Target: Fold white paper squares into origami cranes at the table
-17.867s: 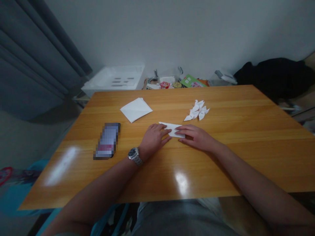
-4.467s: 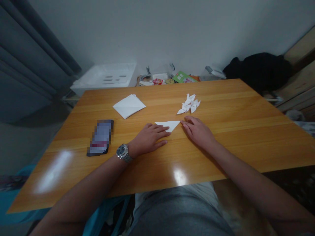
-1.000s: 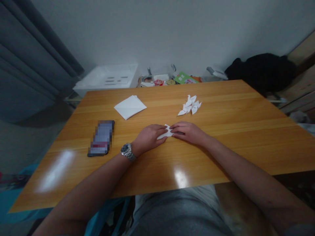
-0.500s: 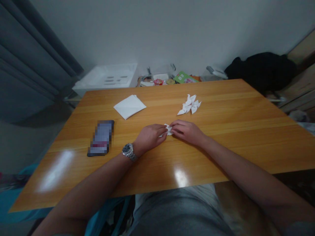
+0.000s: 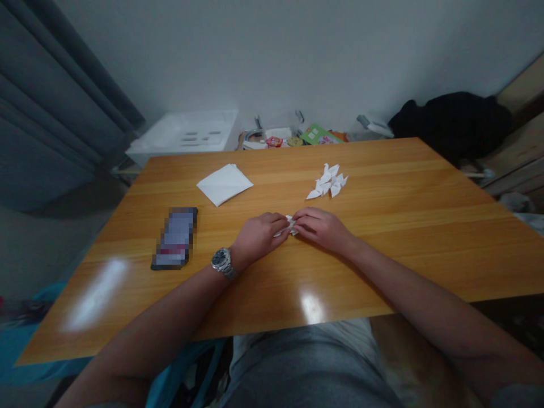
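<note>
On the wooden table [image 5: 382, 249] my two hands meet over a small folded piece of white paper [image 5: 290, 225]. My left hand [image 5: 258, 239], with a watch on the wrist, has its fingers curled and pinches the paper's left side. My right hand [image 5: 323, 228] pinches the right side with bent fingers. Most of the paper is hidden under the fingers; only a small white bit shows between them.
A stack of flat white paper squares [image 5: 224, 184] lies at the back left. Folded white paper figures [image 5: 328, 182] sit at the back centre. A phone [image 5: 175, 237] lies left of my hands. Beyond the far edge are a white tray [image 5: 187, 136], clutter and a dark bag [image 5: 450, 122].
Since 4.5 s ago the flat white triangle has been folded smaller and both hands have closed on it. In the last second the hands have barely shifted.
</note>
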Demonstrator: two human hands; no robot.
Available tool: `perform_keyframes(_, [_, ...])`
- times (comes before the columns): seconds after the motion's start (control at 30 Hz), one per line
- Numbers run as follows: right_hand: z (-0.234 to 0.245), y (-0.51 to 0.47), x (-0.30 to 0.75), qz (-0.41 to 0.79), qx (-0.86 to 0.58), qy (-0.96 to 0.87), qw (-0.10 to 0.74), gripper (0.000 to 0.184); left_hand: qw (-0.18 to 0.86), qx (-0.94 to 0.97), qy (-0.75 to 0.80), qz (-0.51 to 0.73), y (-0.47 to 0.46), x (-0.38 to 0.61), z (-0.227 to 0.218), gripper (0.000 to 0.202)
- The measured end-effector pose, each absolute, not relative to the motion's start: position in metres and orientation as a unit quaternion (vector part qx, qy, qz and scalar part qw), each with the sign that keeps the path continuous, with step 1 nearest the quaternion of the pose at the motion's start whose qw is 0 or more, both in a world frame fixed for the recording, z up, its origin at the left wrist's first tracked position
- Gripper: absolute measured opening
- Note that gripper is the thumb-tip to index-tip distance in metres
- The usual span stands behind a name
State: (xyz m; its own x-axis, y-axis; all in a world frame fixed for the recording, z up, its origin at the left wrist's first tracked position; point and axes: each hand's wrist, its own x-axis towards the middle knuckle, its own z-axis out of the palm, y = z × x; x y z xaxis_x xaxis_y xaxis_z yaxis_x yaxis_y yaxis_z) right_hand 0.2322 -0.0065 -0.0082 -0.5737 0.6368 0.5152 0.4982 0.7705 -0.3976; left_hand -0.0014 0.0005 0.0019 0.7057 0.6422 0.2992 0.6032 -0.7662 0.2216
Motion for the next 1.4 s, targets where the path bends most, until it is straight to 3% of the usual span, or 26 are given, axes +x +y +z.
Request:
perform_keyframes(0.43, [-0.009,-0.008,0.230,0.102,-0.319,-0.869,0.364,0.017,0.088,0.916,0.355,0.164,0.001,0.000,0.005,0.030])
perform_keyframes(0.6, [-0.002,-0.011,0.234,0.033,-0.344,-0.855,0.387,0.022,0.114,0.904,0.368,0.184,0.003,-0.002,0.005,0.029])
perform_keyframes(0.87, [0.003,-0.019,0.239,-0.103,-0.353,-0.867,0.336,0.025,0.119,0.887,0.394,0.208,0.004,-0.003,0.006,0.027])
perform_keyframes(1.4, [-0.004,-0.019,0.226,-0.017,-0.381,-0.900,0.212,0.025,0.117,0.885,0.391,0.224,0.003,0.000,0.003,0.026])
